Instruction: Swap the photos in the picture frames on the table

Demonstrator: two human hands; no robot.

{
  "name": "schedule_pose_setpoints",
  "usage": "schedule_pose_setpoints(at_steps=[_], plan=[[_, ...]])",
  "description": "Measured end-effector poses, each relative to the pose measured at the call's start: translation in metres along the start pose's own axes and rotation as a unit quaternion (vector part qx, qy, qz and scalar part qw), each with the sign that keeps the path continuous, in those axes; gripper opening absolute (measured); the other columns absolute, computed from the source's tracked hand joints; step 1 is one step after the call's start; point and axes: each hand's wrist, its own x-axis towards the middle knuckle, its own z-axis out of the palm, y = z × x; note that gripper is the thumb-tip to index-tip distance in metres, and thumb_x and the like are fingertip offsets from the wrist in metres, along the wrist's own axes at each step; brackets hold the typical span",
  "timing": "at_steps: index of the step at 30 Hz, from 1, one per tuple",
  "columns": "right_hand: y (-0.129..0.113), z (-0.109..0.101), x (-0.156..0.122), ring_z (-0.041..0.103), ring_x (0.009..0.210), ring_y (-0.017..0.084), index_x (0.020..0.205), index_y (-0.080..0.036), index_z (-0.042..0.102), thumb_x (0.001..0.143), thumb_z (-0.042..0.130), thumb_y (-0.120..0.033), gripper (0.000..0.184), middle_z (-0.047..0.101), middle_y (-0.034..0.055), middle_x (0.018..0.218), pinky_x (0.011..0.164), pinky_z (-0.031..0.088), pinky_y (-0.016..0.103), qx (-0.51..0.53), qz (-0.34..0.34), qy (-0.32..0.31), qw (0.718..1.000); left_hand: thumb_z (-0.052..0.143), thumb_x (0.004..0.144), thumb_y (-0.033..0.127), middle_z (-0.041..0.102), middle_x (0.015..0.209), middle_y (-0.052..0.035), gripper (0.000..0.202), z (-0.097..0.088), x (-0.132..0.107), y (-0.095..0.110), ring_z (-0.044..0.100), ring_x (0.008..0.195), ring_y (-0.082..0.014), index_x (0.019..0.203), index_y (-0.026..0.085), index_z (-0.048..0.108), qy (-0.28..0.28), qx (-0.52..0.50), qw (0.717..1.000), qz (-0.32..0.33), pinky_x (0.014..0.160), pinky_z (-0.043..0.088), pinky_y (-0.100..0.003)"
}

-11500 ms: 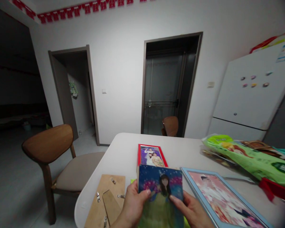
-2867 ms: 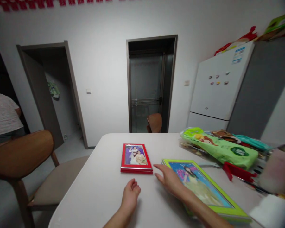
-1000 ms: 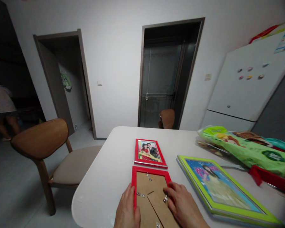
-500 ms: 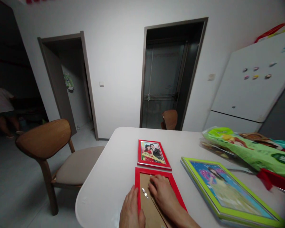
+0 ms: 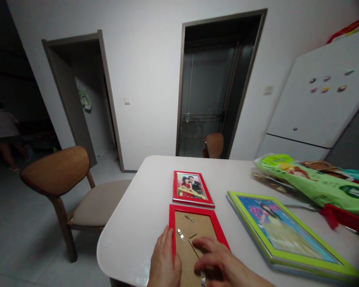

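A red picture frame (image 5: 195, 225) lies face down on the white table (image 5: 143, 211), its brown backing board and metal clips showing. My left hand (image 5: 164, 263) rests flat along the frame's left edge, fingers stretched out. My right hand (image 5: 217, 261) lies on the backing board near its lower clips, fingers bent down onto the board; I cannot tell whether they pinch a clip. Just beyond stands out a second red frame (image 5: 192, 188), face up with a photo of two people.
A large green-framed picture (image 5: 284, 235) lies to the right. Green and red packages (image 5: 314, 185) pile at the table's right. A wooden chair (image 5: 66, 187) stands at the left, a white fridge (image 5: 314, 107) at the right. A person (image 5: 0, 131) stands in the dark room far left.
My right hand has slid from the top of the backing board down toward its near end. The left hand stays on the frame's left edge.
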Motion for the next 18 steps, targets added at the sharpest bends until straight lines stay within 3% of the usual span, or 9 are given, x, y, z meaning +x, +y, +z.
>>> schedule_pose_setpoints(at_steps=[3,7,12,16,18], plan=[[-0.005,0.01,-0.007,0.034,0.113,0.026,0.07,-0.027,0.067,0.057,0.059,-0.02,0.017,0.05,0.0022,0.115,0.093,0.024,0.041,-0.021,-0.005,-0.008,1.0,0.036,0.068,0.009,0.036,0.129,-0.0171,0.054,0.002,0.0,-0.002,0.033,0.119,-0.0228,0.121,-0.002,0.036,0.002,-0.001,1.0,0.002,0.1,0.027,-0.036],[0.003,0.019,-0.005,0.039,0.108,0.024,0.08,-0.027,0.066,0.059,0.058,-0.018,0.024,0.052,0.0047,0.113,0.09,0.028,0.039,-0.021,-0.037,0.017,0.999,0.037,0.067,0.009,0.036,0.129,-0.0177,0.055,0.003,0.002,-0.002,0.033,0.119,-0.0232,0.12,-0.003,0.037,0.0,-0.008,1.0,-0.002,0.099,0.027,-0.036],[0.013,0.011,-0.011,0.035,0.112,0.026,0.074,-0.031,0.068,0.059,0.061,-0.023,0.019,0.05,0.0025,0.116,0.092,0.027,0.039,-0.003,-0.062,-0.001,0.998,0.038,0.066,0.01,0.036,0.129,-0.0164,0.055,0.002,0.002,-0.002,0.033,0.118,-0.0224,0.12,-0.001,0.037,0.002,-0.007,1.0,-0.006,0.1,0.027,-0.036],[-0.001,0.001,-0.01,0.04,0.107,0.024,0.077,-0.029,0.068,0.055,0.06,-0.014,0.027,0.054,0.0033,0.108,0.09,0.029,0.039,-0.02,-0.062,-0.041,0.997,0.037,0.067,0.011,0.036,0.129,-0.0154,0.055,0.002,0.002,0.0,0.033,0.119,-0.0212,0.12,-0.001,0.038,0.0,-0.007,1.0,-0.017,0.1,0.026,-0.034],[-0.007,0.0,-0.008,0.043,0.101,0.023,0.072,-0.027,0.068,0.057,0.059,-0.016,0.021,0.056,0.004,0.103,0.087,0.031,0.038,-0.031,-0.048,-0.026,0.998,0.038,0.066,0.011,0.036,0.129,-0.015,0.055,0.002,0.002,0.0,0.033,0.119,-0.0208,0.12,0.0,0.038,0.001,-0.012,1.0,-0.018,0.1,0.025,-0.033]])
